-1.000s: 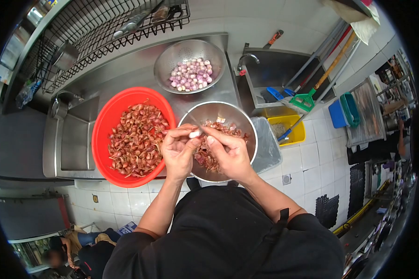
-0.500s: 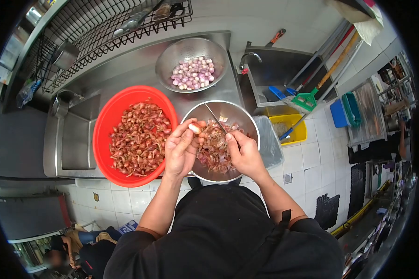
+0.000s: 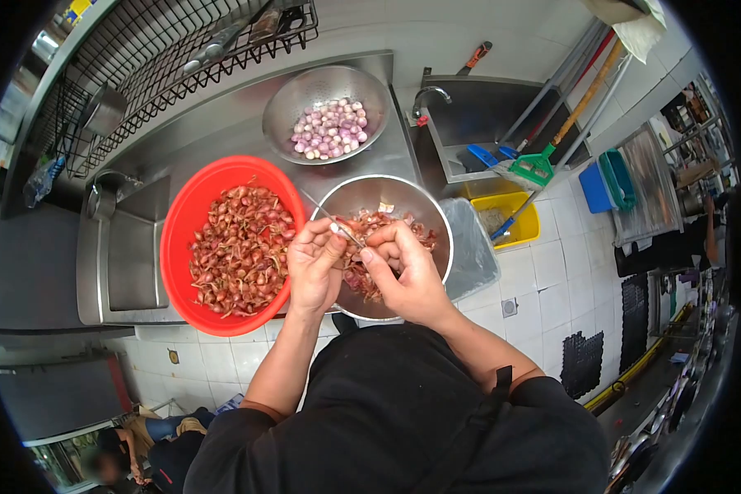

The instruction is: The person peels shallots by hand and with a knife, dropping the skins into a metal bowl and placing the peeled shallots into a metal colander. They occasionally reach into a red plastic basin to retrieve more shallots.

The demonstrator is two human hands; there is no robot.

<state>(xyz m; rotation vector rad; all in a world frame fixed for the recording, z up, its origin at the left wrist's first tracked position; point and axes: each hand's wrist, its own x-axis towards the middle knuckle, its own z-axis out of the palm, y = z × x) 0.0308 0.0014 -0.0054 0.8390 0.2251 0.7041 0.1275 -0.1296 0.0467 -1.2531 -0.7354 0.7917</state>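
My left hand [image 3: 315, 267] is closed on a small shallot [image 3: 335, 228], whose pale end shows between thumb and fingers. In my right hand [image 3: 407, 267] is a thin knife [image 3: 319, 206], its blade crossing over the shallot and pointing up and left. Both hands are above a steel bowl [image 3: 446, 247] that holds reddish shallot skins [image 3: 412, 232]. To the left stands a red basin [image 3: 175, 247] full of unpeeled shallots [image 3: 243, 251]. Behind the bowl, a steel colander [image 3: 281, 103] holds peeled purple-white shallots [image 3: 331, 129].
A sink basin [image 3: 136, 263] lies at the left of the steel counter. On the right are a second sink [image 3: 502, 107], a clear plastic tub [image 3: 469, 263], a yellow bucket [image 3: 523, 222] and a green broom [image 3: 533, 169]. A wire rack [image 3: 165, 82] hangs above. Another person [image 3: 165, 445] is at lower left.
My right hand has moved left, close to my left hand. The knife blade has come across to the shallot. The view has shifted slightly.
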